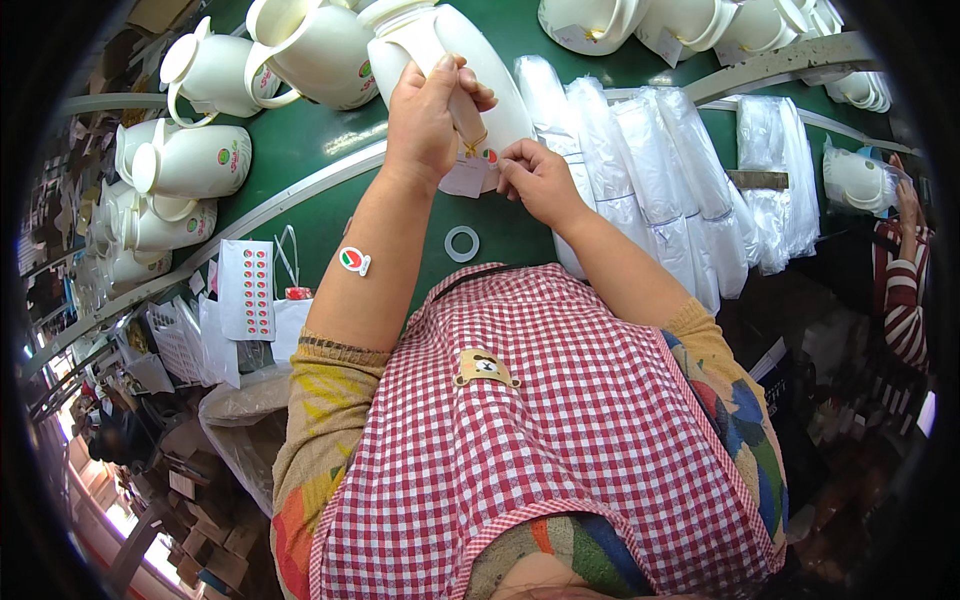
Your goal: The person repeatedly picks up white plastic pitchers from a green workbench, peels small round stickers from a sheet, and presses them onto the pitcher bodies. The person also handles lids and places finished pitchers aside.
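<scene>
A cream jug (490,75) lies tilted on the green conveyor belt in front of me. My left hand (425,125) is wrapped round its handle. A pale paper tag (466,176) hangs from the handle on a gold string. Beside the tag, a small red and green round sticker (490,156) shows on the jug's lower side. Close to that sticker, my right hand (540,180) has its fingers curled together at the jug; whatever they pinch is hidden. Another such sticker (354,261) is stuck to my left forearm.
More cream jugs (195,160) stand to the left and along the far side. Folded clear plastic bags (650,170) lie at right. A white ring (462,243) rests near my apron. A sticker sheet (246,290) hangs at left. Another person's striped sleeve (905,290) shows far right.
</scene>
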`<move>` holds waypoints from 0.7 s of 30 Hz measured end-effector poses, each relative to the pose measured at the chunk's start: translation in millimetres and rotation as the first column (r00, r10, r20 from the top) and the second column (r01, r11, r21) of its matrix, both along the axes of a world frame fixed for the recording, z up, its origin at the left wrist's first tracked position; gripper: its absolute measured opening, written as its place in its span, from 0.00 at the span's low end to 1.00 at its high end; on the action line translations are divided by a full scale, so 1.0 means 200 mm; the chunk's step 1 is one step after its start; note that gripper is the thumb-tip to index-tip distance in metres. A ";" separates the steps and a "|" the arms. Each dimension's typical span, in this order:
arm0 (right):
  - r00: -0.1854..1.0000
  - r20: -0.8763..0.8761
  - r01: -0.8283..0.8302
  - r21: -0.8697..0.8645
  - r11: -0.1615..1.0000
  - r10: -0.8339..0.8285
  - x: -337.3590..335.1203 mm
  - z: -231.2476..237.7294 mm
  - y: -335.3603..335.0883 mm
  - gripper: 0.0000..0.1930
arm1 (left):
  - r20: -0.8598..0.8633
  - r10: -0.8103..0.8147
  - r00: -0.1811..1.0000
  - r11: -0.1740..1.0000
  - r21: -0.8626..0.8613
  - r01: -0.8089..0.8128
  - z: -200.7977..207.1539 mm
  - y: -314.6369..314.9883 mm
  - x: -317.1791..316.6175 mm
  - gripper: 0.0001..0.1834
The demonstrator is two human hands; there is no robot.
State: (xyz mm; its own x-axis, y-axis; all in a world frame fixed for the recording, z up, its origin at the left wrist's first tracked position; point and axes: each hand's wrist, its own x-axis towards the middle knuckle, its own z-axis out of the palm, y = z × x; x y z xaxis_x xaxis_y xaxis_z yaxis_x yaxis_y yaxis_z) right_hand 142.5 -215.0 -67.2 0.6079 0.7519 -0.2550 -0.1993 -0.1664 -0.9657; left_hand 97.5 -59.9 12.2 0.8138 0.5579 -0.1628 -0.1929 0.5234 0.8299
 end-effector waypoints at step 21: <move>0.943 0.332 0.098 -0.366 0.926 0.031 -0.03 0.07 0.02 0.14 | -0.012 0.016 1.000 1.000 0.006 -0.016 0.01 -0.04 0.01 0.06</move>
